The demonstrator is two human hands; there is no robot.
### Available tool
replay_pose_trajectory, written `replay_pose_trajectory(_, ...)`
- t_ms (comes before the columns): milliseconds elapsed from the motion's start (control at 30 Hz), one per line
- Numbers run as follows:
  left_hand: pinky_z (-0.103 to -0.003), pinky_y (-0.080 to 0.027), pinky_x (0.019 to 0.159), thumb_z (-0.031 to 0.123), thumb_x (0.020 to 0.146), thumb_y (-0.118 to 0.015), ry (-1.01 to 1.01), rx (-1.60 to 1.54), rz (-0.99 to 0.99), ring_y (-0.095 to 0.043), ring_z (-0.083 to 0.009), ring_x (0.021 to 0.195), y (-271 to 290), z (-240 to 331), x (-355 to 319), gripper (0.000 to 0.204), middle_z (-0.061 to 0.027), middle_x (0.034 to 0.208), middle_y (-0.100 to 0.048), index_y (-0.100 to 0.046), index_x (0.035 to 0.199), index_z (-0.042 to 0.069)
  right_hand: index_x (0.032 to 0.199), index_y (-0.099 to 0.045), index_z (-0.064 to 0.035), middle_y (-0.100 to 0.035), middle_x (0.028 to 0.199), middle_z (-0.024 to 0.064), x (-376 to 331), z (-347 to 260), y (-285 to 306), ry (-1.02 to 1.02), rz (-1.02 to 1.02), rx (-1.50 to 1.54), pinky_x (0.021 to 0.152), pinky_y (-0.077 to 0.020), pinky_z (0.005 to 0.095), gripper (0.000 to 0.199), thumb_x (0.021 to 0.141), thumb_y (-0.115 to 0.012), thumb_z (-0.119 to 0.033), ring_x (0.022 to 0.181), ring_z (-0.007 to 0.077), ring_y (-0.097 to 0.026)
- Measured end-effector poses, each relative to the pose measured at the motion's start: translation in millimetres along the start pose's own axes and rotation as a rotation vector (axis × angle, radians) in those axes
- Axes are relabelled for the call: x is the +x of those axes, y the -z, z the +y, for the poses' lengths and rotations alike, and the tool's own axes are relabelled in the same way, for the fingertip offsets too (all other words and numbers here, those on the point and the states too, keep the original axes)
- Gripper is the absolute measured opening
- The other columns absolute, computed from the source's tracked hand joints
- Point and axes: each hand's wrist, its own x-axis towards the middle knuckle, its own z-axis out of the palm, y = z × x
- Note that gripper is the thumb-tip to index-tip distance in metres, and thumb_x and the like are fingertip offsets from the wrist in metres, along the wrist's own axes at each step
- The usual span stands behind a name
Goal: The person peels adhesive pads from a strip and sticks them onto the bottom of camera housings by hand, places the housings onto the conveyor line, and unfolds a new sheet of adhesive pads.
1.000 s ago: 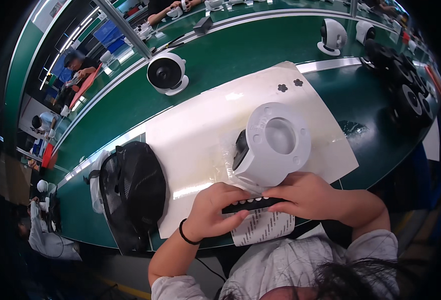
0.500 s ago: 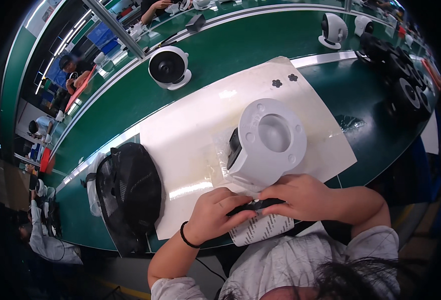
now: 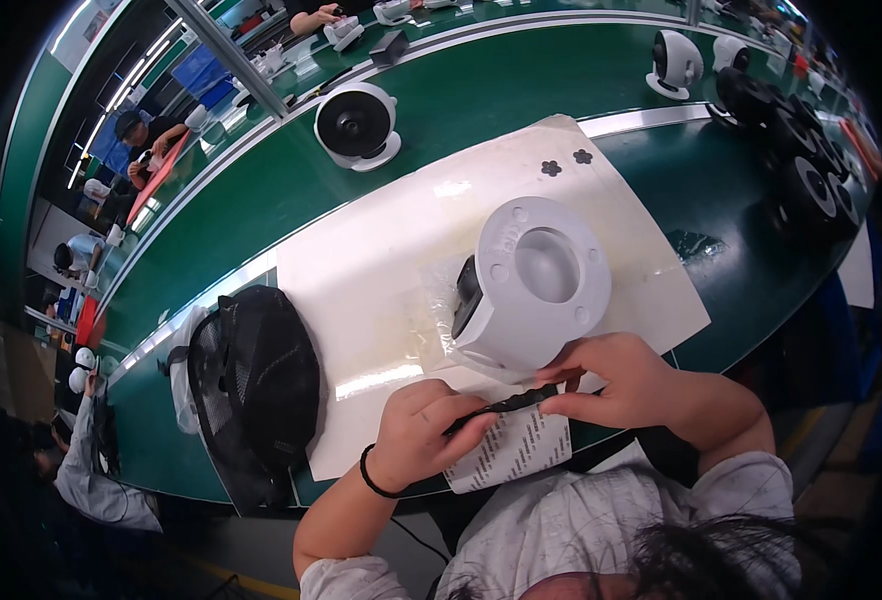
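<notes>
A white round fan housing (image 3: 533, 282) lies tipped on the white mat (image 3: 381, 240), its hollow base turned up toward me. Both hands hold a thin black cable (image 3: 501, 406) just below it. My left hand (image 3: 423, 432), with a black band at the wrist, pinches one end. My right hand (image 3: 623, 378) pinches the other end beside the housing's lower rim. Under the hands a white sheet with printed lines (image 3: 517, 448) hangs over the table's near edge.
A stack of black mesh fan grilles (image 3: 257, 378) sits at the left on the green table (image 3: 261, 190). An assembled white fan (image 3: 357, 124) stands behind the mat, more white and black fans (image 3: 791, 130) at the far right. Other people work at the left.
The view has shifted a little. My hands have drawn slightly apart along the black cable, and the white housing sits a bit more upright above them.
</notes>
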Motion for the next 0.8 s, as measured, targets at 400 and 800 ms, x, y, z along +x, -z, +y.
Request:
replay_pose_trajectory(400,-0.03,-0.036,0.044,0.011,0.064,-0.074,0.002,0.017,0.026,-0.048,-0.0189,0.049,-3.3,-0.4,1.0,0.02,-0.0033,0.057,-0.048,-0.061,0.078,0.007,0.082,-0.063,-0.007,-0.063,0.097,0.0072,1.7,7.3,3.2,0.11,-0.02,0.022,0.079,-0.0461,0.0297,0.009,0.073,-0.065,-0.009,0.09,0.0211,-0.059)
replay_pose_trajectory(800,-0.03,-0.037,0.044,0.011,0.064,-0.075,0.017,0.011,0.021,-0.049,-0.0194,0.049,-3.9,0.5,5.0,0.02,-0.0035,0.058,-0.051,-0.061,0.078,0.007,0.088,-0.064,-0.0093,-0.063,0.097,0.0037,4.8,6.0,4.0,0.559,0.189,-0.184,0.081,-0.0432,0.034,0.021,0.068,-0.068,-0.005,0.091,0.0226,-0.058)
